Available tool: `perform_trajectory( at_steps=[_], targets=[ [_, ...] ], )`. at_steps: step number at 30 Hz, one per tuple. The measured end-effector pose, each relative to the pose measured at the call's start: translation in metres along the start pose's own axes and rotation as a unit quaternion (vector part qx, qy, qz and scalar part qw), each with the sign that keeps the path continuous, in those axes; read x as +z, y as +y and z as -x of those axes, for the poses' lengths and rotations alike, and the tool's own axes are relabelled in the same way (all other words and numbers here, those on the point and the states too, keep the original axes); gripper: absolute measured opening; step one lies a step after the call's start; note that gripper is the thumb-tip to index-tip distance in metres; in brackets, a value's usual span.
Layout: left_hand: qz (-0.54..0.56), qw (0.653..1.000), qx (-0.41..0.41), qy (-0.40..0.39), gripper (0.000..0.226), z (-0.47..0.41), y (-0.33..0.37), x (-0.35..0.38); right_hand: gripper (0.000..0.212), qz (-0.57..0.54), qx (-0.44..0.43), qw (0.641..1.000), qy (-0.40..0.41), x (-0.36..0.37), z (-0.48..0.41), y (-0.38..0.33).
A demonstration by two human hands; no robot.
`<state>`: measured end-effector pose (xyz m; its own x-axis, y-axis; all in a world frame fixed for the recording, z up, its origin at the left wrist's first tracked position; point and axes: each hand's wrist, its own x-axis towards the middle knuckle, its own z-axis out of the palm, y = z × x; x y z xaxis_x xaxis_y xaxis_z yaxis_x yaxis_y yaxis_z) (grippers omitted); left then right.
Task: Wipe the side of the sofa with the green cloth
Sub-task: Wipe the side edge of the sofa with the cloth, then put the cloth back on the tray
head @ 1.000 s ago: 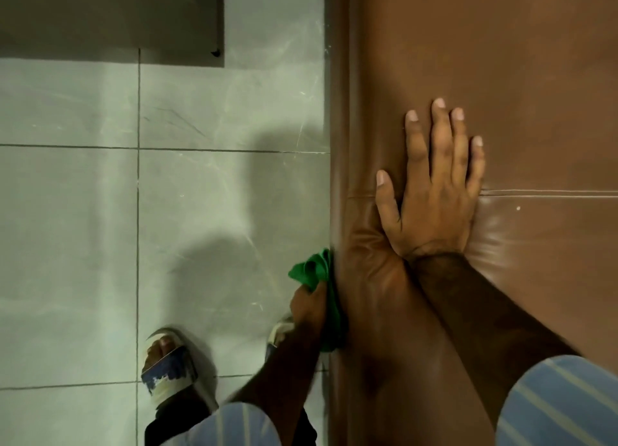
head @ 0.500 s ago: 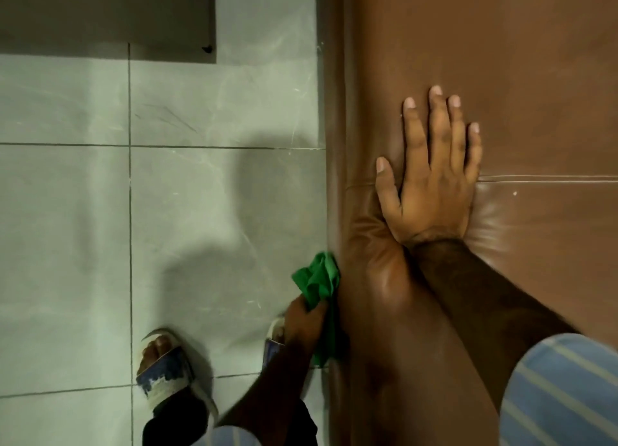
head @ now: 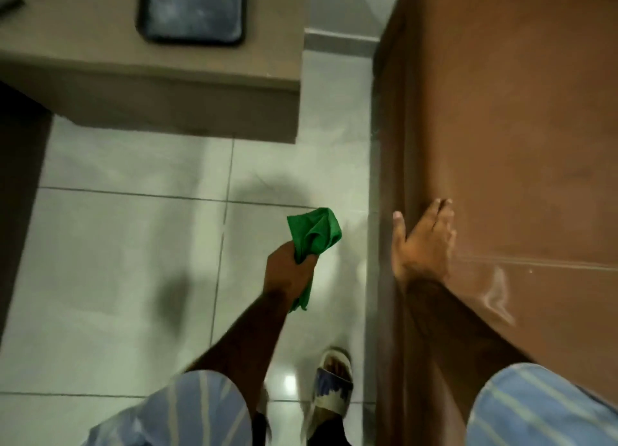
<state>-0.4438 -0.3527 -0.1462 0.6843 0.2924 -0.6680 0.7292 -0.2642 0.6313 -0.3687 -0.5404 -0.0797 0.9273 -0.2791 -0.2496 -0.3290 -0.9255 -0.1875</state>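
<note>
The brown leather sofa (head: 521, 127) fills the right of the head view, its side panel (head: 389, 178) dropping to the floor. My left hand (head: 289, 273) is closed around the bunched green cloth (head: 314, 233), held over the tiles a short way left of the sofa's side, not touching it. My right hand (head: 423, 241) rests on the sofa's top edge, tilted on its side with fingers together, holding nothing.
A beige low table (head: 167, 77) with a dark tray (head: 192, 9) on it stands at the upper left. Grey floor tiles (head: 133, 261) lie between table and sofa. My sandalled foot (head: 332, 383) is near the sofa's base.
My left hand has pulled the green cloth off the sofa's side and up to the left. My right hand has lifted from flat to its edge. The view has tilted up, showing the table.
</note>
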Motion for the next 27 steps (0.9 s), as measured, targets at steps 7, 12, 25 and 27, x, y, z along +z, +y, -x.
perform_trajectory(
  at_steps=[7, 12, 25, 27],
  targets=[
    [-0.054, 0.995, 0.056, 0.058, 0.015, -0.009, 0.084, -0.178, 0.083, -0.025, -0.142, 0.984, -0.100, -0.063, 0.015, -0.137],
    [-0.135, 0.978, 0.112, 0.111, 0.012, -0.046, 0.154, -0.262, 0.082, -0.069, -0.211, 0.963, -0.155, -0.094, -0.034, -0.227],
    [-0.395, 0.887, 0.190, 0.146, 0.047, -0.270, 0.277, -0.322, 0.074, -0.004, -0.290, 0.945, -0.152, -0.023, -0.226, -0.363],
    [-0.424, 0.870, 0.201, 0.153, 0.046, -0.302, 0.281, -0.326, 0.070, 0.038, -0.306, 0.940, -0.146, -0.002, -0.248, -0.373]
  ],
)
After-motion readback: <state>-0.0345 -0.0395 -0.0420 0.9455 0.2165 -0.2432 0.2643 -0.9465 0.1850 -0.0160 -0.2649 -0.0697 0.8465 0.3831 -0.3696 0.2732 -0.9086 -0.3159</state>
